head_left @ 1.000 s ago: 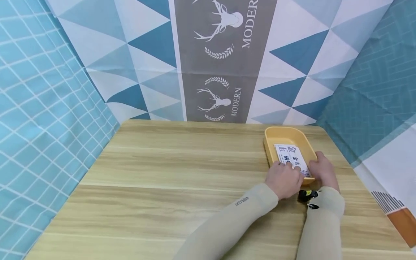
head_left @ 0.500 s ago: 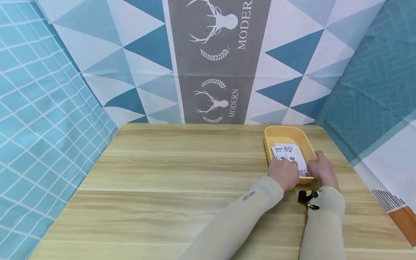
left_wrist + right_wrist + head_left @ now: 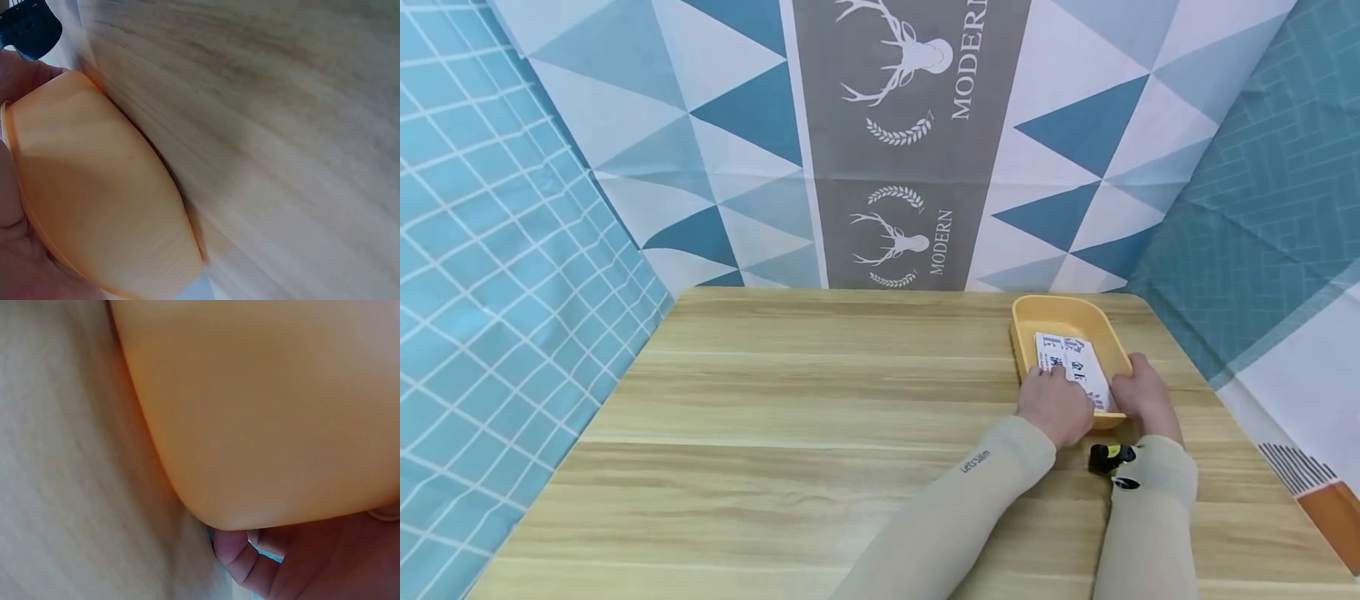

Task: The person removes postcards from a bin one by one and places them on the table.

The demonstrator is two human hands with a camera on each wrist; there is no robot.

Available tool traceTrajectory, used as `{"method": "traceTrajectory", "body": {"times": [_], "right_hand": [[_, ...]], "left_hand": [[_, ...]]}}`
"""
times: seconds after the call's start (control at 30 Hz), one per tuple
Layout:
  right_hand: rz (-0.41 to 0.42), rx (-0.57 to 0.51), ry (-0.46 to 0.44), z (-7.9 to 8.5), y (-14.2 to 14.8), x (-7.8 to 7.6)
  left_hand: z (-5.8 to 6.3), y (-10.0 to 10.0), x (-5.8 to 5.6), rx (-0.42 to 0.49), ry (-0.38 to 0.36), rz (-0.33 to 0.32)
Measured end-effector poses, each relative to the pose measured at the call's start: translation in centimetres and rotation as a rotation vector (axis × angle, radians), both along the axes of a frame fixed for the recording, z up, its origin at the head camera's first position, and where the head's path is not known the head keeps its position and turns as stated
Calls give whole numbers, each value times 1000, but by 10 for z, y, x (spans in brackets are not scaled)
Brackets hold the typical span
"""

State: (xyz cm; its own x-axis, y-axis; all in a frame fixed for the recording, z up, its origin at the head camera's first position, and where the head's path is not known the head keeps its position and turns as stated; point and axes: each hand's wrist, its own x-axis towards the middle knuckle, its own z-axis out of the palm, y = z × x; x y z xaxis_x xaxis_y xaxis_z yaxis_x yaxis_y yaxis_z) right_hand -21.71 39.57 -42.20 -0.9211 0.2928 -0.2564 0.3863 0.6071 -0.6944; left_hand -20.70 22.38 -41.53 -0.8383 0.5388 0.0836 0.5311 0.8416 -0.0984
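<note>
In the head view a yellow plastic tray (image 3: 1063,308) sits at the table's far right. White cards (image 3: 1086,377) printed with large dark characters lie flat in its near half. My left hand (image 3: 1054,408) reaches over the tray's near left side, fingers curled down at the card's left edge; its fingertips are hidden. My right hand (image 3: 1144,396) grips the tray wall at the near right corner. The left wrist view has the tray's outer wall (image 3: 100,181) beside the left palm. Curled right fingers (image 3: 244,559) show under the tray's corner in the right wrist view.
The tray stands on a wood-grain table (image 3: 820,400) near its right edge. A small black device (image 3: 1108,457) sits by the right wrist. Patterned cloth (image 3: 895,150) hangs behind the table, with blue cloth along both sides.
Half a second ago the top card stuck out left of another beneath it; now they look aligned. My left hand has shifted slightly with it. The right hand keeps its hold.
</note>
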Motion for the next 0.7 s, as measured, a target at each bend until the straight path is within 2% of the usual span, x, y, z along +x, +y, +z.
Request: {"method": "traceTrajectory", "body": {"times": [0.13, 0.37, 0.6, 0.7], "right_hand": [[-12, -10, 6, 0, 0, 0], [-18, -14, 22, 1, -1, 2], [-40, -24, 5, 3, -2, 2], [-45, -30, 0, 4, -3, 1]], "left_hand": [[0, 1, 0, 9, 10, 20], [2, 5, 0, -42, -53, 35], [1, 6, -1, -31, -16, 39], [1, 5, -2, 10, -14, 55]]}}
